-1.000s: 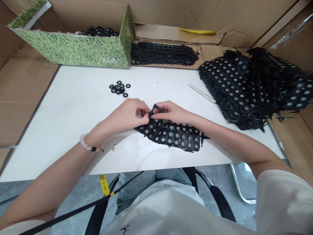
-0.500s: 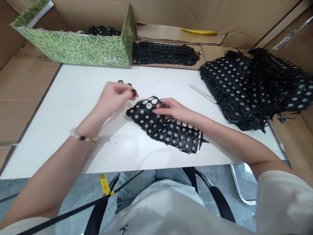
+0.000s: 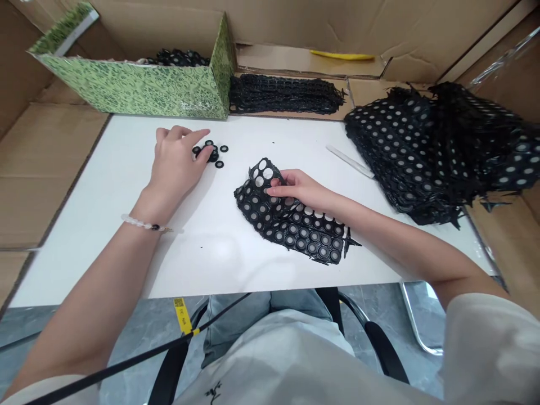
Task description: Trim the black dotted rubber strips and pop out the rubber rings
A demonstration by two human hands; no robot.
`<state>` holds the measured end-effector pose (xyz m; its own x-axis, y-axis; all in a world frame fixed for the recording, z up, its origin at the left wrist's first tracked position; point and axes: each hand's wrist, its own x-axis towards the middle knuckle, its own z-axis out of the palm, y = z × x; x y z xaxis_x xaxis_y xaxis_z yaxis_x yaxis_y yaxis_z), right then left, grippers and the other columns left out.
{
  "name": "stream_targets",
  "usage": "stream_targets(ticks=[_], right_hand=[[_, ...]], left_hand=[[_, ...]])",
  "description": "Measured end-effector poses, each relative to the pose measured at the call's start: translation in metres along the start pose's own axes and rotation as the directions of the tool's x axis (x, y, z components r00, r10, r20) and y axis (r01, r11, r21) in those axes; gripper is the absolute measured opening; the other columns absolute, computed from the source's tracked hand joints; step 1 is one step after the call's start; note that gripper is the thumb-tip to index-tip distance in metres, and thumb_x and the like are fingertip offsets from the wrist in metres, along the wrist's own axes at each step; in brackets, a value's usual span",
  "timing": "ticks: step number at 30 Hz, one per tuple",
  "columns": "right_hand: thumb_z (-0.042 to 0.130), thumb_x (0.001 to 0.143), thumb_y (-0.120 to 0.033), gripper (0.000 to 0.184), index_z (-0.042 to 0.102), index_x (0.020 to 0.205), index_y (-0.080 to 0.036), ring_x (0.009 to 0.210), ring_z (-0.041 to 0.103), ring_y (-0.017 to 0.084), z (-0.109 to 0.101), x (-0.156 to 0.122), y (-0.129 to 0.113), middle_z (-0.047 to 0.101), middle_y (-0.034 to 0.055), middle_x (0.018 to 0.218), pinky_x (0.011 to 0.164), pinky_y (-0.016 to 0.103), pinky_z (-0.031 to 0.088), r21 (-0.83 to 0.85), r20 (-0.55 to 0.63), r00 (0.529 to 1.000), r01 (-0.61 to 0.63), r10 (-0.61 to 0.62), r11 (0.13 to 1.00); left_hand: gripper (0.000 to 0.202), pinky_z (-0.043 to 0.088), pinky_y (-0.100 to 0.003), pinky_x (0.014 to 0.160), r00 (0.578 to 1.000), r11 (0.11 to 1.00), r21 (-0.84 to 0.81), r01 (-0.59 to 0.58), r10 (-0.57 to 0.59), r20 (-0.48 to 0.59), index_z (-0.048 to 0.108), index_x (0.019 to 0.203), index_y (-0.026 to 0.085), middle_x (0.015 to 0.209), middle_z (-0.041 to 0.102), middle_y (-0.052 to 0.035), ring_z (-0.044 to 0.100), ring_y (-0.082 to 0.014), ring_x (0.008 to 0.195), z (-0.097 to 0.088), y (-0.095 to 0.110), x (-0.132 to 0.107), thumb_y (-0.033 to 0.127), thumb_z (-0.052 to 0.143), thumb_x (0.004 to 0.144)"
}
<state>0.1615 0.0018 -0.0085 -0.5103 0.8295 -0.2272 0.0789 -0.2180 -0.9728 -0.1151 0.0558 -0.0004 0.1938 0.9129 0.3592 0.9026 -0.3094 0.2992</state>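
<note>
My right hand (image 3: 301, 188) pinches a black rubber sheet (image 3: 291, 228) with rows of round rings moulded in it. The sheet lies partly on the white table, its upper left end raised and bent, where a few holes are bare and show white through. My left hand (image 3: 177, 157) is over the table to the left, fingers apart, thumb and forefinger spread beside a small heap of loose black rubber rings (image 3: 214, 153). The thumb tip is at the edge of the heap; I cannot tell whether it touches a ring.
A green patterned box (image 3: 143, 87) holding black pieces stands at the back left. Beside it lies a stack of black sheets (image 3: 287, 94). A large pile of ringed sheets (image 3: 405, 152) fills the right, near a white stick (image 3: 349, 161). A yellow strip (image 3: 341, 55) rests on cardboard behind.
My left hand has moved left from the sheet to the heap and opened, letting go of the black ring it held. The sheet's free end has swung right; my right hand has stayed.
</note>
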Motion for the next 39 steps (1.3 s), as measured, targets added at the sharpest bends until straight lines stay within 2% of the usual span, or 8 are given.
stream_targets(ticks=[4, 8, 14, 18, 24, 27, 32, 39], right_hand=[[0.079, 0.07, -0.037, 0.028, 0.064, 0.079, -0.016, 0.07, 0.052, 0.011, -0.001, 0.002, 0.003, 0.06, -0.0022, 0.075, 0.062, 0.024, 0.045, 0.045, 0.004, 1.0, 0.017, -0.018, 0.999], [0.07, 0.075, -0.029, 0.022, 0.072, 0.092, -0.015, 0.083, 0.061, 0.014, -0.006, 0.003, 0.004, 0.072, 0.0016, 0.089, 0.071, 0.024, 0.048, 0.089, 0.084, 0.991, 0.099, -0.107, 0.991], [0.075, 0.071, -0.017, 0.03, 0.073, 0.101, -0.016, 0.101, 0.066, 0.016, -0.012, 0.008, 0.008, 0.076, 0.0021, 0.102, 0.093, 0.03, 0.051, 0.118, 0.215, 0.958, 0.165, -0.188, 0.979], [0.082, 0.066, -0.017, 0.032, 0.071, 0.095, -0.015, 0.084, 0.067, 0.013, -0.007, 0.011, 0.014, 0.074, -0.0014, 0.088, 0.084, 0.029, 0.055, 0.143, 0.109, 0.989, 0.084, -0.1, 0.986], [0.086, 0.069, -0.035, 0.028, 0.069, 0.08, -0.016, 0.068, 0.062, 0.012, 0.003, 0.005, 0.006, 0.073, 0.0003, 0.082, 0.066, 0.026, 0.054, 0.032, 0.045, 0.999, 0.03, -0.031, 0.999], [0.081, 0.075, -0.038, 0.027, 0.072, 0.086, -0.016, 0.076, 0.061, 0.013, 0.001, 0.002, 0.001, 0.073, 0.0017, 0.087, 0.067, 0.024, 0.051, 0.04, 0.047, 0.997, 0.056, -0.058, 0.998], [0.08, 0.075, -0.037, 0.037, 0.071, 0.104, -0.017, 0.081, 0.058, 0.012, -0.009, 0.005, 0.002, 0.07, 0.0013, 0.096, 0.071, 0.024, 0.046, 0.146, 0.104, 0.993, 0.039, -0.054, 0.989], [0.084, 0.061, -0.018, 0.045, 0.069, 0.103, -0.014, 0.081, 0.055, 0.013, -0.008, 0.01, 0.01, 0.056, -0.007, 0.077, 0.088, 0.031, 0.044, 0.009, 0.079, 0.992, 0.094, -0.095, 0.996]], left_hand=[[0.033, 0.045, -0.038, 0.086, 0.971, 0.958, -0.176, -0.227, 0.236, 0.032, 0.068, 0.089, 0.018, 0.085, 0.066, -0.005, 0.058, -0.0218, 0.087, -0.014, 0.037, -0.011, 0.044, 0.049, 0.098], [0.042, 0.042, -0.038, 0.077, 0.852, 0.878, -0.198, -0.435, 0.473, 0.224, 0.062, 0.075, 0.019, 0.074, 0.066, -0.0065, 0.059, -0.0253, 0.081, -0.016, 0.066, -0.024, 0.055, 0.053, 0.094], [0.043, 0.039, -0.041, 0.077, 0.811, 0.857, -0.146, -0.495, 0.515, 0.278, 0.066, 0.079, 0.018, 0.076, 0.07, -0.0093, 0.06, -0.0284, 0.082, -0.011, 0.072, -0.03, 0.056, 0.053, 0.094], [0.037, 0.038, -0.041, 0.076, 0.797, 0.848, -0.107, -0.519, 0.525, 0.298, 0.066, 0.077, 0.018, 0.072, 0.069, -0.0089, 0.059, -0.0261, 0.078, -0.01, 0.074, -0.031, 0.04, 0.044, 0.099], [0.035, 0.038, -0.04, 0.074, 0.753, 0.823, -0.152, -0.547, 0.563, 0.34, 0.067, 0.081, 0.018, 0.073, 0.068, -0.0076, 0.059, -0.0262, 0.08, -0.008, 0.077, -0.034, 0.043, 0.049, 0.098], [0.033, 0.039, -0.039, 0.073, 0.768, 0.832, -0.155, -0.532, 0.552, 0.324, 0.065, 0.08, 0.018, 0.071, 0.065, -0.0072, 0.057, -0.025, 0.075, -0.01, 0.076, -0.033, 0.043, 0.05, 0.097], [0.035, 0.038, -0.038, 0.069, 0.872, 0.901, -0.047, -0.432, 0.431, 0.231, 0.049, 0.065, 0.021, 0.063, 0.057, -0.0062, 0.054, -0.024, 0.07, -0.012, 0.07, -0.028, 0.038, 0.047, 0.096], [0.038, 0.035, -0.035, 0.061, 0.867, 0.915, -0.129, -0.383, 0.404, 0.291, 0.044, 0.066, 0.022, 0.063, 0.055, -0.0044, 0.049, -0.0213, 0.063, -0.009, 0.07, -0.027, 0.048, 0.057, 0.091]])
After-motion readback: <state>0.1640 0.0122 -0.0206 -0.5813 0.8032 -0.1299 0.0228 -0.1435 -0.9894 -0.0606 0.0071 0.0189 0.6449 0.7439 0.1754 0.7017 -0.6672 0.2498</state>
